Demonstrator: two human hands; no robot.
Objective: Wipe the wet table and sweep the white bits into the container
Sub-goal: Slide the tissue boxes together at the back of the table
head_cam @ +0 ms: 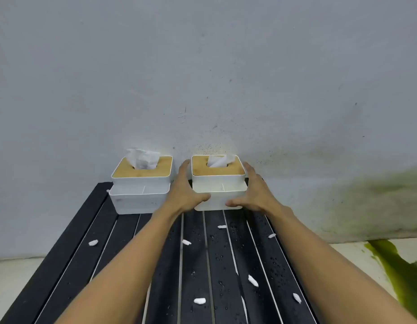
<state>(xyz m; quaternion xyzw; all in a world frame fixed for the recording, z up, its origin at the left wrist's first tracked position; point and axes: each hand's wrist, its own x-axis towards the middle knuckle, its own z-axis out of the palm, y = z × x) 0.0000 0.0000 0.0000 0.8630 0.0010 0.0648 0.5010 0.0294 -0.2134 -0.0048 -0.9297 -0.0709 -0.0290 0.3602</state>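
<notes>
White bits (199, 300) lie scattered on the wet, dark slatted table (62, 265), nearest the camera and up the slats. At the far end both hands clasp the right box (218, 183) by its sides: left hand (185, 190) and right hand (254, 190), fingers spread along the walls, thumbs on the front. The left box (140, 185) stands just beside (tissue sticking up from each). The slats look slick; a lifted box could slip, or bits could drop through the gaps.
</notes>
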